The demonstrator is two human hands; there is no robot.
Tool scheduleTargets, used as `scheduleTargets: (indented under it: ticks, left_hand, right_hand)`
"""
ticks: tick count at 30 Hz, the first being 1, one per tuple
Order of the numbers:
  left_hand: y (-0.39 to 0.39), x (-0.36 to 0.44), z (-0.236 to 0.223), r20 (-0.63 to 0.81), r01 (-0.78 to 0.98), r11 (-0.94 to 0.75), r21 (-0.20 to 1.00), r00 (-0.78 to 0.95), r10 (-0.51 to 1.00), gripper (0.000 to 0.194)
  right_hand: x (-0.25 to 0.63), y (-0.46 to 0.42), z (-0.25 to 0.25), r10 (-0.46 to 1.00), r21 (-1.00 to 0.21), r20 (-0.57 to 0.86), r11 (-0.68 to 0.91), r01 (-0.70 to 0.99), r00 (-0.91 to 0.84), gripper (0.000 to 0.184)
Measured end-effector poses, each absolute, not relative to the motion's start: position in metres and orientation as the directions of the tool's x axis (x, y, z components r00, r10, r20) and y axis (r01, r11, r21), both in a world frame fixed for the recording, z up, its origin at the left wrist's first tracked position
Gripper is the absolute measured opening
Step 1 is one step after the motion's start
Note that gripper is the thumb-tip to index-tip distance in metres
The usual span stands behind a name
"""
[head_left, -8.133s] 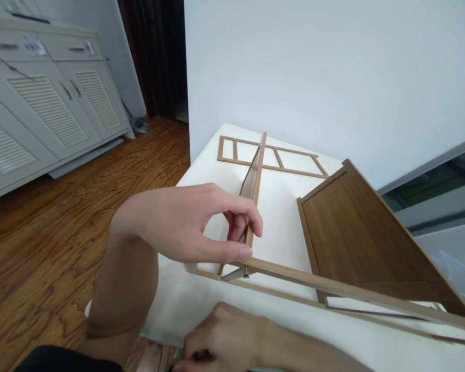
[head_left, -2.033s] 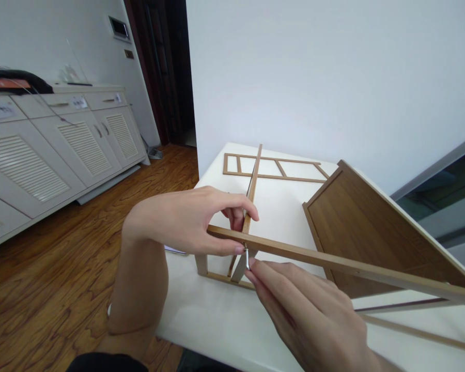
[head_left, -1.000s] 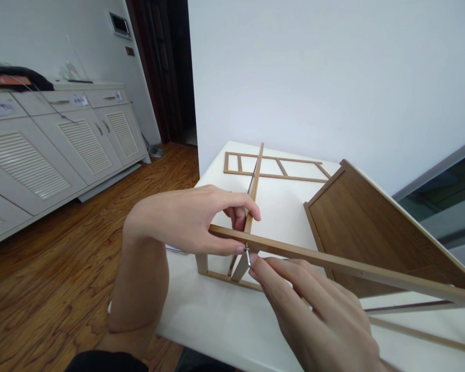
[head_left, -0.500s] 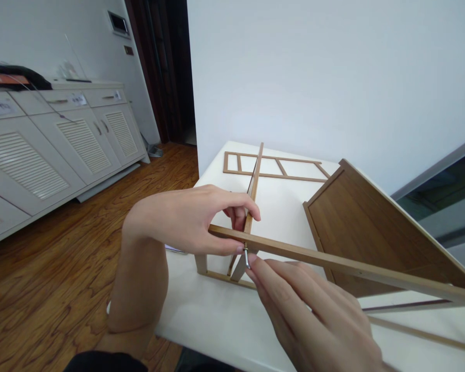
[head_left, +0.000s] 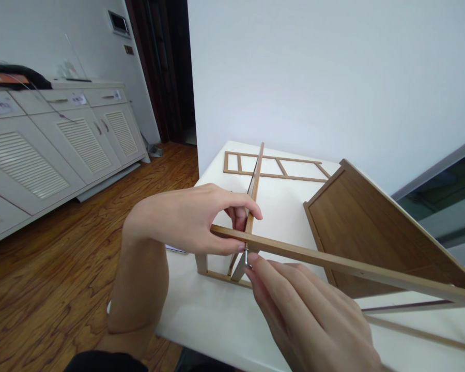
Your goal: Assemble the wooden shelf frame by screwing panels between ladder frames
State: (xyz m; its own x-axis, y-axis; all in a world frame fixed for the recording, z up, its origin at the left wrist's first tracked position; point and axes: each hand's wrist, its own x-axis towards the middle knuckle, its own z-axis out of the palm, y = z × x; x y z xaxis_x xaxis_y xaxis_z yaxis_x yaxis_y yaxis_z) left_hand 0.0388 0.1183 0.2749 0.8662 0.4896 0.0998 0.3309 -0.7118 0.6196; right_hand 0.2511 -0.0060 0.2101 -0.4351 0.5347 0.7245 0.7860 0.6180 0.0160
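Note:
My left hand [head_left: 201, 217] is closed around the corner where a long wooden rail [head_left: 313, 255] meets a wooden crosspiece [head_left: 257, 175]. Its thumb presses along the near face of the rail, beside a brass-coloured screw head. Between the thumb and fingers of my right hand [head_left: 302, 305] is a small silver hex key [head_left: 247, 257], its upper end at that screw just below the rail. How deep the screw sits cannot be made out. Under the joint, lower parts of the wooden frame [head_left: 217, 277] rest on the white table [head_left: 201, 315].
A ladder-like wooden frame [head_left: 287, 176] lies flat at the table's back, near the wall. On the right leans a large brown wooden panel [head_left: 372, 232]. A white cabinet [head_left: 62, 150] stands across the wooden floor [head_left: 101, 217] at left.
The hex key's bent end has turned slightly, and my right hand has shifted a little to the left with it. My left hand keeps its grip almost unmoved.

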Motion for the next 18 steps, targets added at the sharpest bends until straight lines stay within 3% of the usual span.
scheduleTargets:
  ticks: [5, 8, 11, 13, 18]
  left_hand:
    - [0.126, 0.033, 0.274, 0.098, 0.239, -0.695, 0.678, 0.908, 0.407, 0.047]
    - [0.137, 0.033, 0.272, 0.075, 0.235, -0.645, 0.727, 0.907, 0.415, 0.035]
    - [0.153, 0.037, 0.266, 0.052, 0.219, -0.586, 0.78, 0.911, 0.409, 0.042]
    - [0.162, 0.039, 0.261, 0.053, 0.193, -0.577, 0.794, 0.922, 0.383, 0.036]
    - [0.17, 0.041, 0.253, 0.145, 0.124, -0.621, 0.774, 0.92, 0.364, 0.024]
  right_hand:
    - [0.25, -0.001, 0.214, 0.498, 0.034, 0.72, 0.67, 0.741, -0.483, 0.026]
    - [0.248, 0.001, 0.211, 0.511, -0.017, 0.725, 0.684, 0.73, -0.462, 0.023]
    - [0.248, 0.004, 0.206, 0.539, -0.093, 0.701, 0.719, 0.689, -0.468, 0.023]
    - [0.248, 0.005, 0.204, 0.54, -0.118, 0.693, 0.739, 0.664, -0.478, 0.023]
    - [0.248, 0.007, 0.202, 0.53, -0.123, 0.705, 0.745, 0.656, -0.47, 0.022]
